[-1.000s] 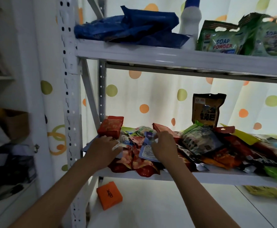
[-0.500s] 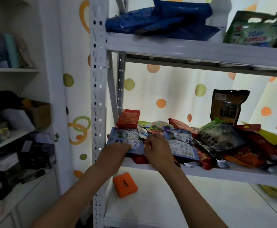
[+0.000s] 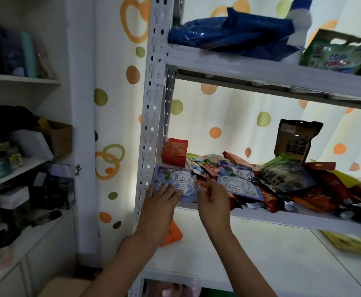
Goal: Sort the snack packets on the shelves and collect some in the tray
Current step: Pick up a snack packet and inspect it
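Observation:
A heap of snack packets covers the middle shelf of a white metal rack. At its left end lies a blue packet with white characters; my left hand rests flat on its lower edge. A second blue packet lies just to the right. My right hand pinches a small red packet between the two blue ones. A red box stands at the back left. A dark brown pouch stands upright behind the heap.
The rack's upright post is just left of my left hand. The top shelf holds a blue bag, a white bottle and green soap powder bags. An orange box and a yellow basket sit on the lower shelf.
The view has swung further left. Two blue packets have come to the top of the pile; my left hand stays on the left one, and my right hand now pinches a red packet.

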Action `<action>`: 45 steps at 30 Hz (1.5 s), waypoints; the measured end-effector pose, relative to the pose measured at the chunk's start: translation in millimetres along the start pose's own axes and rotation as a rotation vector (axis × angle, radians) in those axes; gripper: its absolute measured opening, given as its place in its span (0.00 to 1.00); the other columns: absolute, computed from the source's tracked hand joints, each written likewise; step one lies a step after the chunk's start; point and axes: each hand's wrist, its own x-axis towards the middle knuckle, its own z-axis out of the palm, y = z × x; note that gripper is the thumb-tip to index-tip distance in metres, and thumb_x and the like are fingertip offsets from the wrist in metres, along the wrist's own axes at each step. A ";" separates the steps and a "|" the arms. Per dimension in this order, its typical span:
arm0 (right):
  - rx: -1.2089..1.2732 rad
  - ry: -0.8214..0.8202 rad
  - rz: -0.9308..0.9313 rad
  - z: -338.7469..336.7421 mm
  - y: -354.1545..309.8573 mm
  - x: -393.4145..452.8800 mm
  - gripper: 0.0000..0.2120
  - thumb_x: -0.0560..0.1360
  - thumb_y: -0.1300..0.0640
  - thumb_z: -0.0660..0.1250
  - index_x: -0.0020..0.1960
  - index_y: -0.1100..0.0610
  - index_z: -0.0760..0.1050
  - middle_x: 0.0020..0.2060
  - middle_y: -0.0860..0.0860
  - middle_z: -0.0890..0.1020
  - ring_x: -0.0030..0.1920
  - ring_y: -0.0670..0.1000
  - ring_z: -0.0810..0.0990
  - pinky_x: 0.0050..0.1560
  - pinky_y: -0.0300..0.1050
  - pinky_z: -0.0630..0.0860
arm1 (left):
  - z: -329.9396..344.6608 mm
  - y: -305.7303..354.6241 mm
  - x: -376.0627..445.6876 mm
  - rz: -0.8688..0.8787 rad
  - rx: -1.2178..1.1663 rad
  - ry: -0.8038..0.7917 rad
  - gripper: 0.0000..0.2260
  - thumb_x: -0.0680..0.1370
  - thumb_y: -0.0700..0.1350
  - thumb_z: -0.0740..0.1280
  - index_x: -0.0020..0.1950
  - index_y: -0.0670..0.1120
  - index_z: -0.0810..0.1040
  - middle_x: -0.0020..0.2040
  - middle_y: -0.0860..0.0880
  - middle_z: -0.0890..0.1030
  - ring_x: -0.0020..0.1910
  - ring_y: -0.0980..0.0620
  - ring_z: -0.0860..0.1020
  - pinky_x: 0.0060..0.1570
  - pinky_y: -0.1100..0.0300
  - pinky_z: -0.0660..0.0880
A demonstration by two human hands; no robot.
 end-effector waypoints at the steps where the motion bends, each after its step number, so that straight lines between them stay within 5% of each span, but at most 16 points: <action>1: 0.057 -0.006 0.089 -2.4 -2.6 -3.8 0.05 0.77 0.60 0.66 0.51 0.56 0.79 0.48 0.50 0.80 0.50 0.50 0.78 0.49 0.44 0.73 | -5.6 2.8 -6.7 -0.002 -0.008 0.003 0.34 0.46 0.38 0.83 0.52 0.49 0.85 0.52 0.48 0.85 0.52 0.46 0.83 0.54 0.42 0.77; 5: 0.555 -0.193 0.619 -22.9 -21.5 -20.2 0.09 0.77 0.59 0.67 0.55 0.61 0.79 0.47 0.56 0.83 0.48 0.55 0.82 0.53 0.55 0.80 | -24.7 19.0 -42.6 -0.002 -0.030 0.079 0.31 0.52 0.41 0.82 0.54 0.49 0.84 0.53 0.49 0.85 0.53 0.47 0.83 0.57 0.44 0.77; 8: 0.850 -0.359 0.780 -46.1 -28.0 -47.3 0.07 0.78 0.62 0.67 0.50 0.67 0.79 0.43 0.61 0.83 0.44 0.61 0.82 0.53 0.58 0.79 | -32.4 35.7 -78.1 0.113 0.000 0.212 0.21 0.68 0.40 0.64 0.61 0.48 0.76 0.56 0.46 0.84 0.56 0.46 0.82 0.63 0.46 0.67; 13: 0.848 -0.384 0.716 -78.0 -2.1 -110.9 0.04 0.76 0.69 0.67 0.49 0.65 0.81 0.45 0.62 0.85 0.44 0.62 0.83 0.51 0.57 0.81 | -38.3 70.2 -143.6 0.163 0.058 0.128 0.24 0.69 0.43 0.63 0.66 0.49 0.69 0.60 0.47 0.81 0.64 0.45 0.74 0.65 0.49 0.61; 17: 0.940 -0.405 0.702 -111.9 21.1 -167.4 0.09 0.75 0.69 0.67 0.55 0.65 0.81 0.47 0.61 0.86 0.46 0.61 0.85 0.50 0.56 0.82 | -48.8 106.0 -199.0 0.115 -0.144 0.029 0.19 0.78 0.51 0.61 0.69 0.52 0.68 0.66 0.47 0.77 0.68 0.49 0.68 0.66 0.53 0.62; 19: 0.963 -0.405 0.716 -129.3 32.4 -192.1 0.10 0.75 0.69 0.67 0.55 0.64 0.81 0.46 0.60 0.86 0.43 0.60 0.85 0.45 0.54 0.83 | -55.7 124.9 -222.9 0.029 -0.310 -0.016 0.19 0.81 0.57 0.56 0.71 0.54 0.69 0.70 0.50 0.73 0.71 0.51 0.65 0.69 0.54 0.65; 21: 0.958 -0.402 0.723 -141.4 43.2 -211.7 0.11 0.75 0.67 0.68 0.57 0.63 0.80 0.49 0.60 0.86 0.46 0.61 0.85 0.47 0.55 0.83 | -63.4 138.6 -238.8 -0.090 -0.442 -0.063 0.22 0.77 0.59 0.63 0.70 0.56 0.71 0.73 0.54 0.68 0.72 0.55 0.63 0.69 0.54 0.66; 25: 0.984 -0.377 0.762 -173.2 69.6 -258.1 0.11 0.76 0.67 0.67 0.58 0.62 0.79 0.47 0.58 0.86 0.42 0.59 0.85 0.40 0.57 0.82 | -86.0 178.9 -273.7 -0.440 -0.797 -0.129 0.35 0.66 0.53 0.77 0.68 0.62 0.64 0.71 0.63 0.62 0.68 0.67 0.63 0.64 0.74 0.61; 27: 1.015 -0.365 0.791 -188.7 80.8 -280.1 0.11 0.77 0.67 0.66 0.58 0.62 0.78 0.50 0.58 0.85 0.44 0.58 0.86 0.39 0.54 0.83 | -85.4 190.1 -294.4 -0.613 -1.041 -0.192 0.38 0.63 0.51 0.79 0.68 0.61 0.64 0.68 0.65 0.67 0.64 0.68 0.70 0.62 0.68 0.69; 30: 1.041 -0.361 0.817 -206.3 95.7 -307.8 0.13 0.77 0.67 0.66 0.61 0.62 0.77 0.55 0.58 0.84 0.52 0.61 0.84 0.46 0.55 0.83 | -78.5 199.6 -318.2 -0.732 -1.264 -0.314 0.42 0.63 0.51 0.82 0.72 0.57 0.66 0.67 0.58 0.75 0.65 0.57 0.75 0.62 0.52 0.75; 33: 1.049 -0.313 0.862 -219.2 113.0 -331.6 0.16 0.76 0.67 0.66 0.64 0.60 0.76 0.57 0.58 0.83 0.55 0.62 0.83 0.53 0.60 0.81 | -74.7 216.5 -330.0 -0.724 -1.237 -0.348 0.31 0.68 0.43 0.78 0.68 0.55 0.72 0.62 0.60 0.80 0.62 0.58 0.77 0.58 0.55 0.75; 37: 1.030 -0.258 0.909 -235.4 134.5 -357.7 0.14 0.77 0.69 0.65 0.61 0.60 0.76 0.56 0.58 0.83 0.50 0.58 0.85 0.43 0.51 0.82 | -78.7 244.9 -340.8 -0.679 -1.251 -0.353 0.23 0.73 0.28 0.70 0.61 0.51 0.74 0.49 0.70 0.81 0.51 0.69 0.79 0.44 0.74 0.74; 40: 0.988 -0.241 0.935 -241.4 146.8 -367.9 0.14 0.76 0.69 0.66 0.61 0.61 0.75 0.59 0.61 0.82 0.52 0.60 0.84 0.41 0.49 0.81 | -75.5 254.5 -350.3 -0.647 -1.243 -0.332 0.20 0.75 0.29 0.67 0.63 0.46 0.75 0.51 0.68 0.82 0.52 0.69 0.79 0.45 0.74 0.74; 45: 1.016 -0.141 1.012 -247.3 156.5 -376.6 0.17 0.79 0.63 0.65 0.67 0.62 0.72 0.61 0.60 0.81 0.59 0.62 0.81 0.52 0.55 0.79 | -66.4 262.0 -362.1 -0.595 -1.201 -0.305 0.18 0.79 0.34 0.65 0.67 0.49 0.75 0.61 0.59 0.80 0.62 0.59 0.77 0.57 0.62 0.76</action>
